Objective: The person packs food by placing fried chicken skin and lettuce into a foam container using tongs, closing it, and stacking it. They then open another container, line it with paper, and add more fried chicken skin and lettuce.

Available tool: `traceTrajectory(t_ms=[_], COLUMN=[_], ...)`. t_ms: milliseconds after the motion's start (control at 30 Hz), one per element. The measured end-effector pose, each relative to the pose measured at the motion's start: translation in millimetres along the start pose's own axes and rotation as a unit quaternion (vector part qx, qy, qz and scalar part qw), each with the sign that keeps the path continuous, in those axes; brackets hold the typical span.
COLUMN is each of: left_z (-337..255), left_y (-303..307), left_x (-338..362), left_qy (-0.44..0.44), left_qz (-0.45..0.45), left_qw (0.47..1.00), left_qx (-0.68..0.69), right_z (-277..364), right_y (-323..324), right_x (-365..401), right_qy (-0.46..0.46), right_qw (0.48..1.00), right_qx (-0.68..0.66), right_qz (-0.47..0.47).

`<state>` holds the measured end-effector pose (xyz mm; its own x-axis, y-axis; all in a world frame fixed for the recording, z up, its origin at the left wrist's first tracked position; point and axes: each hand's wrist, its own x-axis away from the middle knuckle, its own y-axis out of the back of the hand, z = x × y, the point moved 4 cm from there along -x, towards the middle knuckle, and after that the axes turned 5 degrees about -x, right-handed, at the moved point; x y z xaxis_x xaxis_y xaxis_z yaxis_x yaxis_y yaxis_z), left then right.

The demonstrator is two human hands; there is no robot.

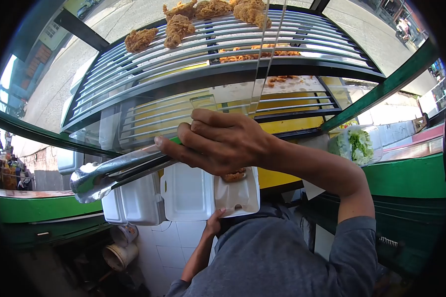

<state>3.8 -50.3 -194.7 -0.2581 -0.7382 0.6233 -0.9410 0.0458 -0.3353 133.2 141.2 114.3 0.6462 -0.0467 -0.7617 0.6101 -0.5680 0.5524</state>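
My right hand (220, 141) is closed around a pair of metal tongs (129, 166) with a green part near the grip; the scalloped tips point left. It is raised in front of the glass panel, its knuckles close to a small clear square tab (203, 103) on the glass. Below it, my left hand (213, 223) grips the near edge of an open white foam box (188, 193). Brown paper (235, 198) lines the box's right half, where a piece of fried chicken (234, 175) lies, partly hidden by my right hand.
Several fried chicken pieces (180, 28) lie on the upper slatted rack (148, 62) behind the glass. Smaller fried bits (282, 79) rest lower down. More white foam boxes (134, 200) stand left. A clear tub of lettuce (360, 147) is at right, and buckets (120, 255) are below.
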Motion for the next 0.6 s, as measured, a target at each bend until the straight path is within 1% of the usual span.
traceTrajectory(t_ms=[100, 200, 300, 400, 500, 600], left_z=[2, -1, -1, -9, -2, -11], left_y=[0, -2, -1, -5, -1, -8], left_x=[1, 3, 4, 9, 5, 10], left_qy=[0.012, 0.004, 0.012, 0.018, 0.034, 0.027], left_qz=[0.020, 0.020, 0.020, 0.010, 0.022, 0.031], left_qw=[0.999, 1.000, 1.000, 1.000, 0.999, 0.999], left_qx=[0.028, 0.011, 0.003, -0.013, 0.008, 0.003], right_z=[-6, -14, -24, -33, -44, -53], right_y=[7, 14, 33, 55, 80, 103], right_x=[4, 19, 33, 51, 67, 84], right_qy=[0.003, 0.008, 0.015, -0.015, -0.041, -0.067], right_qw=[1.000, 0.999, 0.998, 0.998, 0.995, 0.990], right_qx=[0.010, 0.017, 0.064, 0.063, 0.082, 0.098], right_qz=[-0.014, -0.040, -0.003, -0.004, 0.042, 0.072])
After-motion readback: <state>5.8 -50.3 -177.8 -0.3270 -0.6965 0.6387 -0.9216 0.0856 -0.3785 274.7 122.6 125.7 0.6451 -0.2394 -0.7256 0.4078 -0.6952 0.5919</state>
